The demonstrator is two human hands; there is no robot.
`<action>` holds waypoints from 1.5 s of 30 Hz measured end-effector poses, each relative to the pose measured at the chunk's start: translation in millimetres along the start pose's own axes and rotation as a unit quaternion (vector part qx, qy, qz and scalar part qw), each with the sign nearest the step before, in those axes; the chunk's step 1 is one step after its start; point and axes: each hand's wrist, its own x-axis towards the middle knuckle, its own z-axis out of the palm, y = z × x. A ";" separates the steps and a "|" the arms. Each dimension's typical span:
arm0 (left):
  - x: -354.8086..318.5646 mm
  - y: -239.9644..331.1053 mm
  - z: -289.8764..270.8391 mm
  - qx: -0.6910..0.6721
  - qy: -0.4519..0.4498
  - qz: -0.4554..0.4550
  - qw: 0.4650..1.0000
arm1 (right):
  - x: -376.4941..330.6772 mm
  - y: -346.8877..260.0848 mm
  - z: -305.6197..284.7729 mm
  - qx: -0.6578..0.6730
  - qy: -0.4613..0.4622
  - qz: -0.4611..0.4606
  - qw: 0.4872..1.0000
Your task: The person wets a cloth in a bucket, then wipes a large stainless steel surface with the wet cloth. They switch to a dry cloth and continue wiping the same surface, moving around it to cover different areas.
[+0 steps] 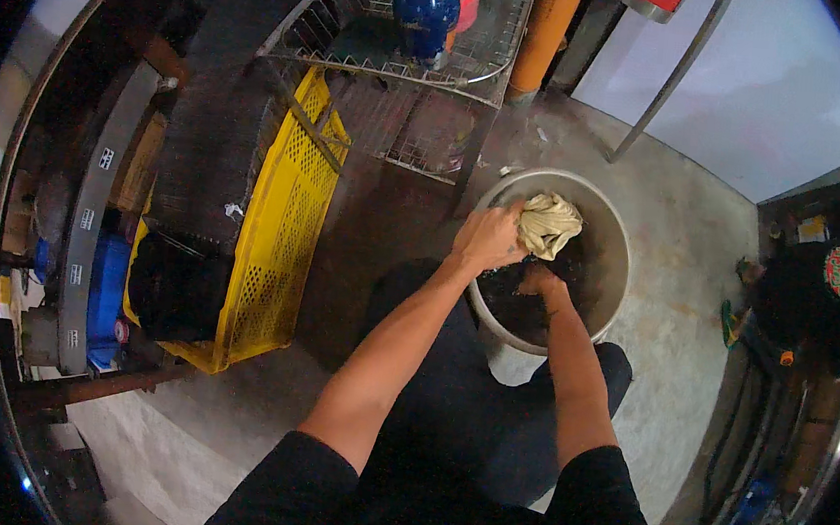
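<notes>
a wet cloth (549, 223) is gripped by the left hand (486, 236) over the bucket (607, 287). whether the right hand (537, 280), sunk in dark water, is clenched cannot be told. the floor (684, 234) could be splashed if the cloth is wrung past the rim.

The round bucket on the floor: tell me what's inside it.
Inside the bucket: a wadded pale cloth gripped by the left hand, and the right hand reaching into dark contents. The bottom is hidden; what the right hand holds is unclear.

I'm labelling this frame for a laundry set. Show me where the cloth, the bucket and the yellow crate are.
cloth (549, 223): head view, on the middle of the bunched pale fabric.
bucket (611, 240): head view, on the bare inner wall at its right side.
yellow crate (279, 232): head view, on its perforated side wall.
</notes>
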 end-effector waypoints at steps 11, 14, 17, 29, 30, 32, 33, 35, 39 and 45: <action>-6.8 -5.1 -11.0 0.001 0.024 0.010 1.000 | -68.8 -37.2 -34.0 -0.015 -0.083 0.042 0.996; -8.8 -10.9 -8.9 0.005 0.034 0.011 0.999 | -91.2 -67.0 -53.8 -0.020 -0.100 0.055 0.993; -10.3 -10.0 -11.4 0.011 0.032 0.015 0.999 | -98.2 -73.9 -69.0 -0.004 -0.152 0.028 0.988; -10.8 -18.9 -7.5 0.020 0.014 0.000 1.000 | -53.1 -71.3 -41.5 0.087 0.025 -0.115 0.989; -9.1 -18.0 -6.0 0.007 0.017 0.004 1.000 | -47.3 -58.5 -33.2 0.153 0.092 -0.149 0.973; -5.2 -14.8 -2.6 -0.020 0.023 0.016 0.999 | -37.4 -32.6 -17.5 0.240 0.175 -0.196 0.934; -3.0 -10.7 -0.4 -0.024 0.019 0.016 0.999 | -35.7 -21.8 -15.0 0.269 0.197 -0.203 0.921; -0.9 -5.5 0.6 -0.023 0.013 0.010 1.000 | -38.5 -14.1 -16.9 0.266 0.254 -0.229 0.901; -8.6 -11.7 -9.4 0.001 0.023 0.011 1.000 | -79.5 -28.3 -57.6 0.152 0.214 -0.211 0.942; -9.5 -7.4 -12.1 0.005 0.030 0.002 1.000 | -156.7 -34.4 -88.4 0.570 0.090 -0.044 0.815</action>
